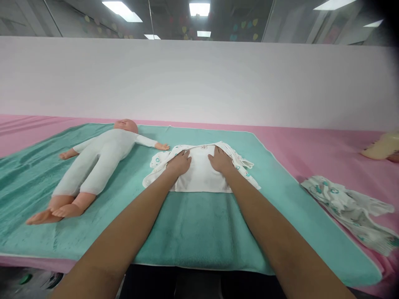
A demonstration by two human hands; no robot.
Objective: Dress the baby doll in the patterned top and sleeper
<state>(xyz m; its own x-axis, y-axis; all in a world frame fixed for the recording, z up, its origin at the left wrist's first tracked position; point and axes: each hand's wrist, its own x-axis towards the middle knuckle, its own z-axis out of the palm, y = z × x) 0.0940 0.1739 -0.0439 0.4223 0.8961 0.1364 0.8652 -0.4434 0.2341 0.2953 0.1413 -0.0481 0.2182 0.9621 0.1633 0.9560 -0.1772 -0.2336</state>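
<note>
A small white baby top [201, 172] with a teal print lies spread open on the teal towel [193, 224], inside facing up. My left hand [181, 162] rests flat on its left half, fingers stretched out. My right hand [220, 160] lies flat on its right half, fingers also extended. Neither hand grips the cloth. A baby doll [99, 160] in a white bodysuit lies on its back to the left, one arm reaching toward the top.
A pink sheet [311, 149] covers the surface under the towel. Crumpled printed baby trousers [349, 207] lie at the right. A pale yellow object [382, 146] sits at the far right edge. A white partition [199, 83] stands behind.
</note>
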